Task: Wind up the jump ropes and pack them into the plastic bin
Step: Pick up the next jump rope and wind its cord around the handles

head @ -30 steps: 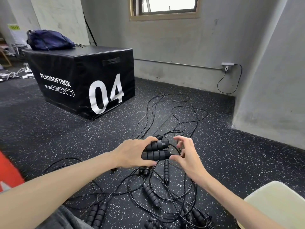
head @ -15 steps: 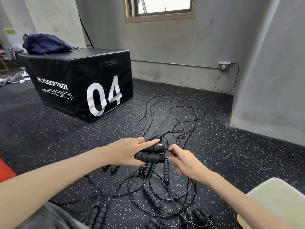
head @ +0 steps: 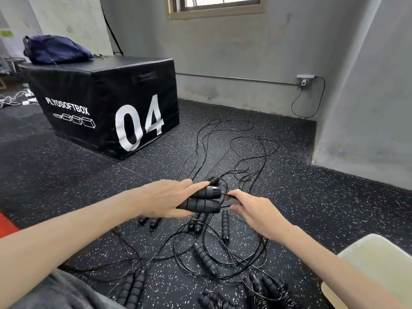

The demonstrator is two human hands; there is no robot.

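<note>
Jump rope handles [head: 204, 200] horizontal, caps pointing right.

Grey walls [head: 245, 52], speckled black floor [head: 312, 208], black plyo box [head: 107, 112], perhaps daylight at window [head: 214, 5].

The left hand [head: 166, 200] is gripping two black foam handles [head: 201, 199] side by side, while the right hand [head: 254, 211] is pinching the thin black cord [head: 226, 195] at their ends. More jump ropes [head: 205, 258] are lying tangled on the speckled floor [head: 66, 175] below, near a pale plastic bin [head: 376, 262] and a black box [head: 107, 103].
</note>
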